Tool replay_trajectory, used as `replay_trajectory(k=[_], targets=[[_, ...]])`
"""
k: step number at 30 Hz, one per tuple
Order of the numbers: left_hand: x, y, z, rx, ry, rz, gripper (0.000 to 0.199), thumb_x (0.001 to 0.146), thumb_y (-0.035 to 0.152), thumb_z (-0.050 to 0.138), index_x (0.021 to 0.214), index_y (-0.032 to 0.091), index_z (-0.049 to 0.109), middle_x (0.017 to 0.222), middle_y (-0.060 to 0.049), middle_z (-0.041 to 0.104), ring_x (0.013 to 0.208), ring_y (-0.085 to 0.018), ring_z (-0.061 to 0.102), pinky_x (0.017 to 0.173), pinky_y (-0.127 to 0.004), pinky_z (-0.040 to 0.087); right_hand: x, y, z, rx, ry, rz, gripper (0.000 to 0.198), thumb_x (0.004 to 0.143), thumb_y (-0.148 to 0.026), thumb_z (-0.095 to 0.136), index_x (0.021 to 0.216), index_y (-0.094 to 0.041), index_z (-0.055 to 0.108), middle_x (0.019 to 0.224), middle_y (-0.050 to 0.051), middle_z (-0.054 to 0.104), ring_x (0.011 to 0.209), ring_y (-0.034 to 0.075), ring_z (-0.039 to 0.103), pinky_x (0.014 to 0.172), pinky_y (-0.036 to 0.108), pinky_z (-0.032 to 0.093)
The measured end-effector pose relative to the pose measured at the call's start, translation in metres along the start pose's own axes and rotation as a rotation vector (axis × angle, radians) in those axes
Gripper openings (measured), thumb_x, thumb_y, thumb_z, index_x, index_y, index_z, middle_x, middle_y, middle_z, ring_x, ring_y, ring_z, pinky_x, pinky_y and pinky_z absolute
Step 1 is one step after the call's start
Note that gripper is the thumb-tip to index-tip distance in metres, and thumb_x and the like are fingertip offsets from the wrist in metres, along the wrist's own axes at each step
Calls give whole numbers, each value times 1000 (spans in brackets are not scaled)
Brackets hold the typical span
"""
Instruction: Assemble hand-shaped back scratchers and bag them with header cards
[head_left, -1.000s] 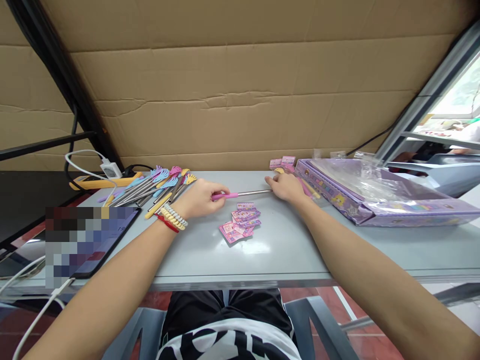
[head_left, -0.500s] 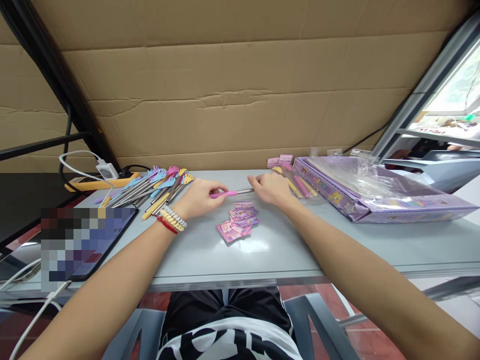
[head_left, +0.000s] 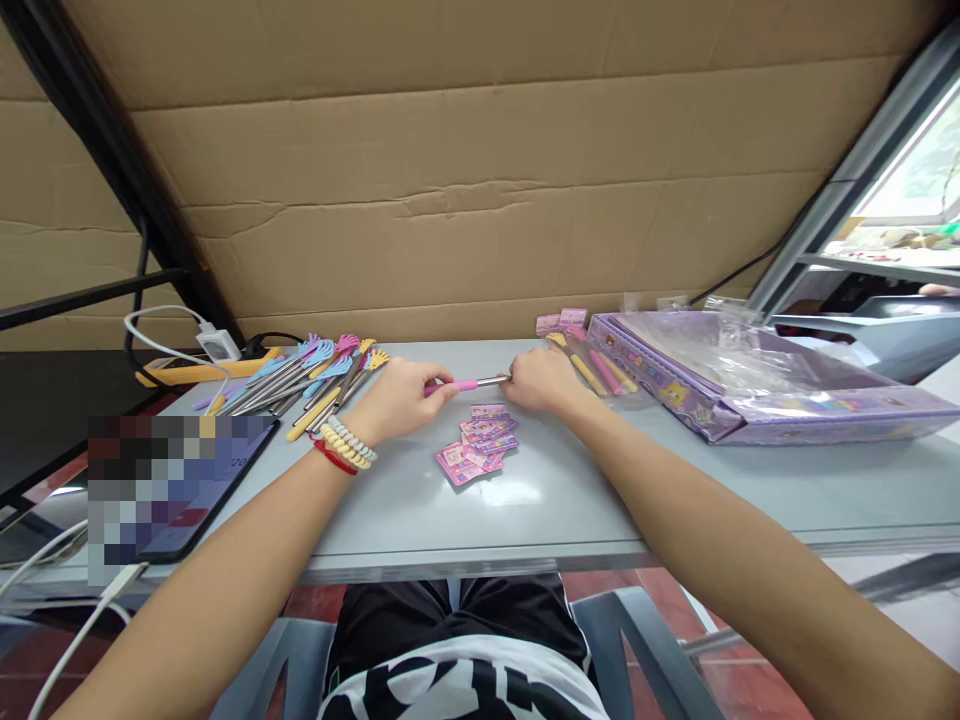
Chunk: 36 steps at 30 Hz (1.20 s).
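Between my hands lies a back scratcher (head_left: 466,385) with a pink handle and a thin metal rod. My left hand (head_left: 409,395) is closed on its pink handle. Fingers of my right hand (head_left: 544,380) are curled around the far end of the rod, so the head is hidden. Just below, several small pink printed cards (head_left: 472,460) lie overlapping on the grey table (head_left: 420,520). Left of my left hand is a pile of loose back scratchers (head_left: 300,380) with hand-shaped heads in blue, pink, yellow and purple.
Packed back scratchers with pink cards (head_left: 600,365) lie beyond my right hand. Beside them is a purple box (head_left: 750,385) with clear plastic bags on it. A tablet (head_left: 217,480) and a white cable (head_left: 135,320) are at the left. Cardboard (head_left: 480,200) walls the back.
The fingers of my right hand have curled further round the rod's end. The back scratcher stays between my hands, a touch farther right; the view has shifted slightly.
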<state>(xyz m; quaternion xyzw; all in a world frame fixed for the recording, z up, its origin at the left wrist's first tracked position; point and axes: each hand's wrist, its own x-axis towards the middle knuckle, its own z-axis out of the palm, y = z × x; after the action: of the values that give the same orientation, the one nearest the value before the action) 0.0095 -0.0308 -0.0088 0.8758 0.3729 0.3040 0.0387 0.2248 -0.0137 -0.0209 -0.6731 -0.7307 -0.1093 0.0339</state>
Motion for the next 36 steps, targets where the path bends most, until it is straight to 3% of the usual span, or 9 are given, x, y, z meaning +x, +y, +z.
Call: replay_trajectory(k=[3, 5, 11, 14, 16, 21, 25, 30, 36], targets=[[-3, 14, 1, -3, 33, 1, 27, 83, 35, 53, 79, 15, 72, 49, 0, 55, 45, -9, 41, 51, -24, 30, -3, 0, -6, -42, -1, 8, 57, 91, -48, 30, 90, -9, 73, 91, 23, 69, 90, 30, 65, 74, 35, 43], [-3, 20, 0, -57, 48, -71, 26, 81, 35, 56, 75, 16, 72, 47, 1, 53, 45, -9, 39, 50, -25, 29, -7, -3, -11, -56, -8, -5, 65, 92, -51, 24, 88, -10, 73, 90, 23, 69, 87, 30, 66, 70, 34, 43], [1, 24, -4, -604, -94, -600, 23, 70, 34, 64, 58, 15, 61, 46, 2, 46, 38, -6, 29, 40, -25, 19, -18, -19, -21, -50, 16, -25, 60, 93, -47, 26, 86, -12, 74, 87, 21, 70, 81, 27, 67, 65, 32, 41], [3, 23, -5, -778, -158, -719, 20, 68, 33, 64, 60, 15, 61, 46, 4, 42, 36, -5, 22, 38, -25, 14, -21, -22, -25, -52, 34, -13, 55, 93, -44, 29, 87, -13, 74, 87, 19, 71, 81, 25, 66, 64, 30, 40], [2, 23, -5, -702, -134, -655, 23, 68, 36, 65, 60, 14, 62, 46, 3, 43, 37, -5, 25, 39, -25, 16, -22, -23, -26, -40, 28, -11, 53, 92, -43, 30, 89, -14, 74, 88, 18, 71, 80, 24, 66, 64, 30, 40], [-4, 23, -5, -227, 35, -261, 31, 74, 42, 61, 64, 15, 70, 45, 0, 52, 44, -8, 36, 46, -25, 26, -22, -22, -22, 8, 6, -34, 48, 92, -42, 34, 97, -17, 74, 91, 18, 71, 81, 24, 66, 65, 30, 41], [-5, 15, 1, -93, 61, -73, 35, 80, 45, 57, 69, 16, 73, 47, 0, 55, 44, -8, 37, 49, -24, 28, -18, -22, -18, -21, -1, -20, 52, 90, -48, 34, 93, -15, 74, 89, 19, 70, 80, 27, 66, 66, 31, 42], [2, -2, 5, -28, 2, -24, 39, 83, 47, 53, 74, 16, 73, 51, -1, 59, 45, -9, 41, 50, -24, 29, -14, -14, -14, -33, 24, -124, 39, 82, -42, 46, 84, -14, 73, 80, 17, 69, 74, 25, 64, 61, 29, 38], [5, -21, 0, 46, -39, -64, 40, 81, 50, 54, 71, 15, 71, 55, -3, 62, 51, -12, 48, 54, -25, 31, -14, 4, -11, 342, 68, -344, 23, 79, -30, 49, 77, -18, 69, 62, 2, 61, 57, 12, 47, 55, 25, 30]])
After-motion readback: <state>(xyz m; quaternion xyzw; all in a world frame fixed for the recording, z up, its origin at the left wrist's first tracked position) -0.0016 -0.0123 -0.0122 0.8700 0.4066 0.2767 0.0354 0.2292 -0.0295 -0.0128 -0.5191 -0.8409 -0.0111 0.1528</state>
